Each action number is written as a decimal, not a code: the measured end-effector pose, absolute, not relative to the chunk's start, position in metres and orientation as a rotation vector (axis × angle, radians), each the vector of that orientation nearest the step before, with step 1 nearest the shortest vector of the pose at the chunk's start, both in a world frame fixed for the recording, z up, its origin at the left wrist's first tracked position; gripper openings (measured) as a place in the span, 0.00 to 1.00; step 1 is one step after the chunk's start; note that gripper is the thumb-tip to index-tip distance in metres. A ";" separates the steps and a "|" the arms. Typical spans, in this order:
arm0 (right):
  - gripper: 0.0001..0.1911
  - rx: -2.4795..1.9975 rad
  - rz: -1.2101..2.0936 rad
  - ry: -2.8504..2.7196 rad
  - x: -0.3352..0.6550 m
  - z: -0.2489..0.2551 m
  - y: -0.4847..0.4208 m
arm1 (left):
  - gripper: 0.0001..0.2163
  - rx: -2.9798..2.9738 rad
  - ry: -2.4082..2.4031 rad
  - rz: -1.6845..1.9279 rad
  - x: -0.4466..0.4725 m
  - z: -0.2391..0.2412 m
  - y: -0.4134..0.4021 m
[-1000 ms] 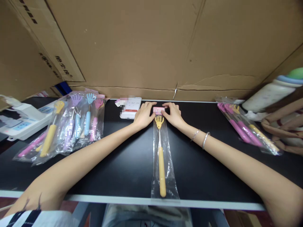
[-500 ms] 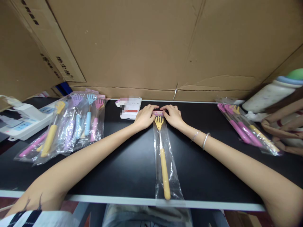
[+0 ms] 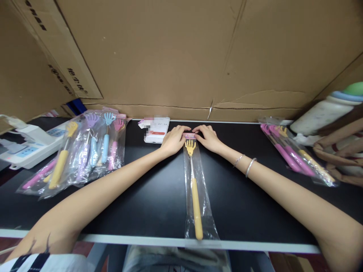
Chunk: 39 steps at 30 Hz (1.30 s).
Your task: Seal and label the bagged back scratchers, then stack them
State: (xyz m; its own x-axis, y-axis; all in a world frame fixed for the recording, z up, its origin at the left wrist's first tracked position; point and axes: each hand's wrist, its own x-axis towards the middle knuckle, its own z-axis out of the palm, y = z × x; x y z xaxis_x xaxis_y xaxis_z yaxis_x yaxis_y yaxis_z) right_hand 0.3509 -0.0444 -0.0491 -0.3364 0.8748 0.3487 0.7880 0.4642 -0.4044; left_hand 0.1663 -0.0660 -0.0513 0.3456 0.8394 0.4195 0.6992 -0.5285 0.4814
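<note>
A yellow back scratcher [image 3: 196, 200] with a hand-shaped head lies in a clear plastic bag [image 3: 209, 211] at the middle of the table, its handle toward me. The bag's pink top strip [image 3: 189, 135] is at the far end. My left hand [image 3: 175, 140] has its thumb and fingers closed on the left end of that strip. At the right end, my right hand [image 3: 208, 138] pinches the strip with bent fingers. The undersides of both grips are hidden.
Several bagged back scratchers [image 3: 92, 147] lie at left by a white power strip [image 3: 36, 145]. A phone [image 3: 157, 130] sits behind my left hand. More bagged scratchers [image 3: 295, 153], a bottle [image 3: 323, 113] and a brown bag [image 3: 340, 147] are at right. Cardboard [image 3: 170, 56] walls the back.
My right wrist and its bracelets have shifted slightly right. The lower end of the plastic bag has moved a touch left. Both hands stay at the pink strip.
</note>
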 end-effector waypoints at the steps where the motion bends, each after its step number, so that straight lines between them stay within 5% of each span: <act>1: 0.10 -1.372 0.217 -2.193 0.351 -0.050 -0.044 | 0.17 2.389 1.391 0.945 0.166 -0.051 -0.066; 39: 0.13 -1.373 0.146 -2.242 0.351 -0.051 -0.047 | 0.11 2.495 1.416 0.986 0.169 -0.040 -0.077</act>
